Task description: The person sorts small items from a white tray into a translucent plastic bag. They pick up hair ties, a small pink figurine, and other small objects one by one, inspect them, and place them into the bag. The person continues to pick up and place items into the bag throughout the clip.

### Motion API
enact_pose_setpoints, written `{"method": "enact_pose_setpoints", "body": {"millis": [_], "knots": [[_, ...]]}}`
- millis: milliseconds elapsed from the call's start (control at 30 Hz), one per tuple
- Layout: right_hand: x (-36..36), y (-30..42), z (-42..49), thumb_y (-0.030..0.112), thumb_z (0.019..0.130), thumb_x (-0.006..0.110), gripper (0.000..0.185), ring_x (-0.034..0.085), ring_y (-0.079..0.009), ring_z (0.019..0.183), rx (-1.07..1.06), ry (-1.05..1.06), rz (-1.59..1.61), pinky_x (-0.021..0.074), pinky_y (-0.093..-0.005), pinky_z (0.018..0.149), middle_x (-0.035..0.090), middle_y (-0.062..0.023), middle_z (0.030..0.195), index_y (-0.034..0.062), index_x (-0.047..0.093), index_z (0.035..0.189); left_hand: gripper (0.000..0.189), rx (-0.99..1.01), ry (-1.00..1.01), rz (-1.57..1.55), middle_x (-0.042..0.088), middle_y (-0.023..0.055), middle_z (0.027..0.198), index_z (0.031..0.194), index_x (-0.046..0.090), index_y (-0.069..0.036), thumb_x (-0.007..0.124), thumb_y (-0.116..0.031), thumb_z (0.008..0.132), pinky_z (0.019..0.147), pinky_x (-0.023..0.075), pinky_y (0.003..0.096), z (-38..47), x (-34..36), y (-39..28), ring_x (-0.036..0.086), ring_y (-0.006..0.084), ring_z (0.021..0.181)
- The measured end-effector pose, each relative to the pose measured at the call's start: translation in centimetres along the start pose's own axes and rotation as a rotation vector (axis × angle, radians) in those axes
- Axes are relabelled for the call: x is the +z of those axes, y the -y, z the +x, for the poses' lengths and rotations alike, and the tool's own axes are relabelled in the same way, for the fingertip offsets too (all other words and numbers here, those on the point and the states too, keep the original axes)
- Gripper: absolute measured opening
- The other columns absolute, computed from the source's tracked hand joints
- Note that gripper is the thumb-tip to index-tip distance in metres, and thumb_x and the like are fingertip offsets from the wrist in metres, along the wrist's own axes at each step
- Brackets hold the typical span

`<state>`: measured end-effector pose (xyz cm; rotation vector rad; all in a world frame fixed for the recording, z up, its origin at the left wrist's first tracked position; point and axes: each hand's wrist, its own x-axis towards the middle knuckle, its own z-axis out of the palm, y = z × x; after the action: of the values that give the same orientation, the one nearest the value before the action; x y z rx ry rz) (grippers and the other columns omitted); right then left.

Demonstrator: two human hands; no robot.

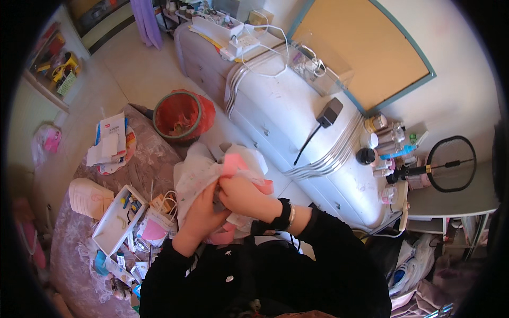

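Observation:
A thin whitish bag with a faint printed pattern and pink straps lies gathered in front of my body. My right hand pinches its material near the pink strap, and a black band and a bracelet circle that wrist. Close beside it, my left hand grips the left side of the bag, its fingertips almost touching the right ones. What is inside the bag is hidden by the hands and folds. Another pink strap end hangs below my left hand.
Ahead stands a bin with a red liner. At left, a cloth-covered surface bears papers, a white tray and small clutter. To the right, a silvery cabinet carries a black adapter, bottles and an electric swatter.

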<state>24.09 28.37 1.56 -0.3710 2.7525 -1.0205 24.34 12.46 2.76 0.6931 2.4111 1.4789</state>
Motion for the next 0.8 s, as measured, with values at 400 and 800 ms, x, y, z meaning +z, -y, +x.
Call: {"method": "enact_pose_setpoints", "body": {"millis": [400, 800], "knots": [[-16.5, 4.7, 8.8, 0.025, 0.087, 0.057, 0.025, 0.063, -0.0319, 0.074, -0.292, 0.622, -0.076, 0.0502, -0.0386, 0.068, 0.066, -0.0147, 0.086, 0.0069, 0.064, 0.102, 0.019, -0.136, 0.132, -0.192, 0.063, 0.0188, 0.082, 0.091, 0.061, -0.002, 0.06, -0.019, 0.084, 0.069, 0.0468, 0.0398, 2.6, -1.0, 3.2, 0.06, 0.0354, 0.077], [-37.2, -20.3, 55.4, 0.024, 0.078, 0.064, 0.024, 0.064, -0.016, 0.059, 0.409, -0.571, -0.097, 0.053, -0.0281, 0.059, 0.067, -0.0068, 0.071, 0.003, 0.071, 0.088, 0.032, -0.911, 0.514, -0.598, 0.066, 0.007, 0.1, 0.113, 0.064, -0.012, 0.065, -0.021, 0.082, 0.079, 0.0443, 0.0276, 13.8, -3.4, 9.9, 0.059, 0.0155, 0.093]]}}
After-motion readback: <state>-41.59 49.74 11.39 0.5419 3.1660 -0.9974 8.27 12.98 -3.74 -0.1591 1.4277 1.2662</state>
